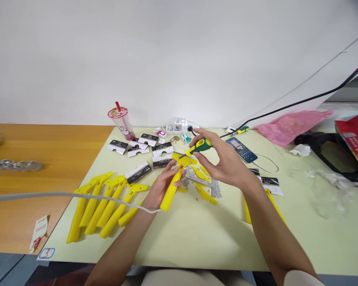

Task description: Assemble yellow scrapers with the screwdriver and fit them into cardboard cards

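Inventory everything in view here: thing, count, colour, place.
Held scraper: one, yellow, centre
Held screwdriver: one, green-yellow, centre
Lying scrapers: about six, yellow, left
Metal plates: several, silver, centre
Curved pieces: several, yellow, centre
Card boxes: several, black-and-white, left and right
Lidded cup: one, pink, back left
Power strip: one, white, back
Tool handle: one, yellow-green, back right
Smartphone: one, dark, back right
Plastic bag: one, pink, right
Packaging: one, red, far right
Cables: several, black or white, throughout
Tables: two, green and brown, below
Left hand: one, on scraper
Right hand: one, on screwdriver
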`<state>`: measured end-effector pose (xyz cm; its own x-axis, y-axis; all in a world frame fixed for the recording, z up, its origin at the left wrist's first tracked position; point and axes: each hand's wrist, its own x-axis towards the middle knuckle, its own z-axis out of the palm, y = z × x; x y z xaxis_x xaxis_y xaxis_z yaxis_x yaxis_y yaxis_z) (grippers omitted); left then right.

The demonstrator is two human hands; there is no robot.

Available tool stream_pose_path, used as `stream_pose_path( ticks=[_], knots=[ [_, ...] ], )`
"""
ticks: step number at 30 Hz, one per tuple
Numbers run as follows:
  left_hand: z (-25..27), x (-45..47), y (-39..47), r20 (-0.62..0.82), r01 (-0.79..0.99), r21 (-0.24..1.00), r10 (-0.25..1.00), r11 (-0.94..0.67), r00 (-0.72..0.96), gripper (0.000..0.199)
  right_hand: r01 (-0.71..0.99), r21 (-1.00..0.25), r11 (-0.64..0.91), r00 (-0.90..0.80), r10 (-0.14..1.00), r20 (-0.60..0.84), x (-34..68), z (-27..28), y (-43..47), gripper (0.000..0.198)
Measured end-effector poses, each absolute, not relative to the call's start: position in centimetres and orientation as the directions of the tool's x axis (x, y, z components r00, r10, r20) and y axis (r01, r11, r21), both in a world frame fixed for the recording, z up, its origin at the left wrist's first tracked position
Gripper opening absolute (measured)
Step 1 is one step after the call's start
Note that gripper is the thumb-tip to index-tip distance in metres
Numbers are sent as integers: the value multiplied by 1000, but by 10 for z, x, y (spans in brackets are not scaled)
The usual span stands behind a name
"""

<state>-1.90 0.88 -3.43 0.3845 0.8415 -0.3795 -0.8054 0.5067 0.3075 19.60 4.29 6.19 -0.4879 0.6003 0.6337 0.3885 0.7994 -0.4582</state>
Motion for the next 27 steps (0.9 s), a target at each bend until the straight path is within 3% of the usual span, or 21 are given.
stream_pose_path(
  ticks=[8,18,27],
  knots=[
    [-34,-19,9,-361,-798,328,847,506,390,47,410,-404,818,-455,567,687,195,62,46,44],
    [-33,-19,9,-381,-809,303,842,504,382,47,347,-501,793,-509,607,610,194,62,42,65],
    [-34,-18,8,-356,-803,321,850,502,389,43,395,-418,818,-488,573,658,195,60,46,51]
  ],
)
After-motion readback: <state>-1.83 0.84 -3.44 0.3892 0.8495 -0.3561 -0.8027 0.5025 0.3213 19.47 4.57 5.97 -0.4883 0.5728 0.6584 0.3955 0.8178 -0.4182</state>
